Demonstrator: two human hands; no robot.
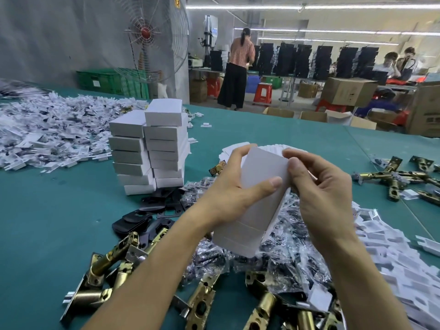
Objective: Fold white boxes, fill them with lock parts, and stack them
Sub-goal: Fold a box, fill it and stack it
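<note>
I hold a white cardboard box [257,206] upright above the green table, its flaps unfolded at the bottom end. My left hand [234,184] grips its left side, thumb across the front. My right hand [319,186] pinches its top right corner. Behind the box lies a fanned pile of flat white box blanks [269,147]. Two stacks of closed white boxes [152,148] stand to the left. Brass latch bolts [114,260] lie at the near edge, with black strike plates [142,217] and bagged screws [281,253] beside them.
More brass latches [402,177] lie at the right. Heaps of white plastic parts [52,132] cover the far left, and more [390,253] spread at the near right. A fan [147,34], a green crate [112,82], cartons and people stand beyond the table.
</note>
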